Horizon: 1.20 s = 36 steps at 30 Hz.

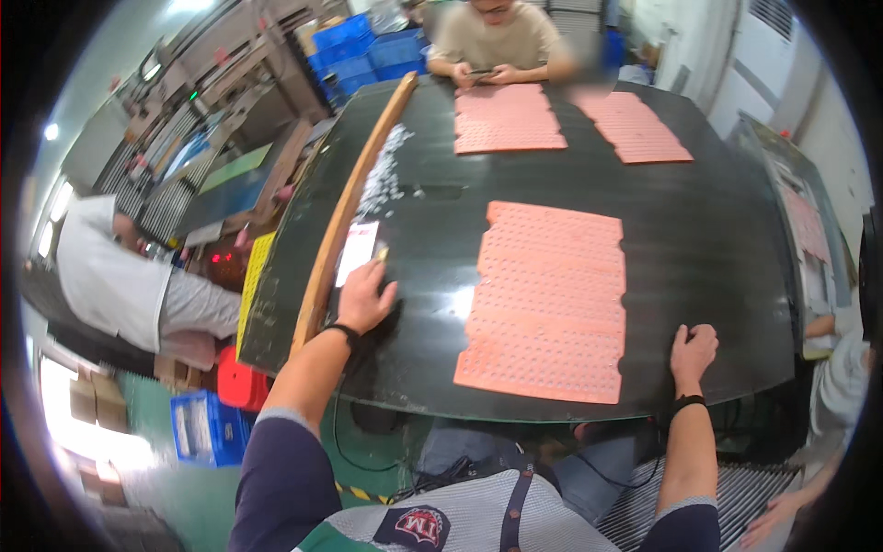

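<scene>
My left hand lies on the dark table with its thumb spread away from the fingers. Its fingertips are beside a white card with pink marks and a small yellowish piece; whether they touch the piece I cannot tell. On the table's right side rests my right hand, fingers curled in, so anything inside is hidden. Between the hands lies a pink perforated sheet with notched sides and rows of small holes. Past the card, small white pieces are scattered along a wooden strip.
Two more pink sheets lie at the far side, where a person holds a phone. Another person in white bends at the left. Blue crates stand behind; a red stool and a blue bin are below left.
</scene>
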### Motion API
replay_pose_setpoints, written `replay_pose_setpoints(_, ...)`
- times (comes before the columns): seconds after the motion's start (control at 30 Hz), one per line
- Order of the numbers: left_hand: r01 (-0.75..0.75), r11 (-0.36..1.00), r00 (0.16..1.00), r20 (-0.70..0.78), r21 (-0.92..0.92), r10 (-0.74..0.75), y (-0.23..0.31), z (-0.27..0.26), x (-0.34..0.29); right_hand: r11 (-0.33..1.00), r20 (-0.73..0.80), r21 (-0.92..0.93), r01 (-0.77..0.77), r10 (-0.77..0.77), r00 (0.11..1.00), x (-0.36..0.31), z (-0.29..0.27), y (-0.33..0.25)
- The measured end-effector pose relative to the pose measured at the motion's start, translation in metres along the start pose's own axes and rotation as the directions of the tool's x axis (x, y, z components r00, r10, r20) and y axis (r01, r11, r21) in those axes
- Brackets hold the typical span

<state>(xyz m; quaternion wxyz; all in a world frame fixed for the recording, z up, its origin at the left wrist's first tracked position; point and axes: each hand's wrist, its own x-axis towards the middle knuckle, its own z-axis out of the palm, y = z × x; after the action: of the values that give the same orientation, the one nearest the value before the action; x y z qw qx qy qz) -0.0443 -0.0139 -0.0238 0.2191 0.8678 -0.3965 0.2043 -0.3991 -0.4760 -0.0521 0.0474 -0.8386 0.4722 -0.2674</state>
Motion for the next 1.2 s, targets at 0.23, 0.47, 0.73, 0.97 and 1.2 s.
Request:
replay_pose_setpoints(0.23, 0.107, 0.985, 0.986, -0.140, 0.137, -0.088, -0.002, 0.007, -0.008, 1.000, -0.004, -0.005, -0.004, 0.004, 1.000, -0.005, 0.002, -0.007)
replay_pose_setpoints(0.47, 0.242, 0.962, 0.969, 0.006, 0.128, -0.245, -0.003, 0.021, 0.005, 0.999, -0.069, 0.034, 0.029, -0.026, 0.997, 0.003, 0.001, -0.002)
replay_pose_setpoints(0.73, 0.295, 0.946, 0.905, 0.279, 0.134, -0.322, -0.030, -0.007, -0.014, 0.999, -0.087, -0.010, -0.037, 0.036, 0.996, 0.008, -0.010, -0.041)
replay_pose_setpoints(0.97, 0.278, 0.926, 0.861, 0.360, 0.256, -0.358, 0.004, -0.005, -0.002, 0.994, -0.097, 0.072, -0.078, 0.085, 0.992, -0.011, 0.001, -0.009)
replay_pose_setpoints(1.2, 0.282, 0.926, 0.868, 0.345, 0.252, -0.358, -0.009, -0.006, 0.001, 0.986, -0.071, 0.129, -0.101, 0.111, 0.991, -0.009, 0.003, -0.016)
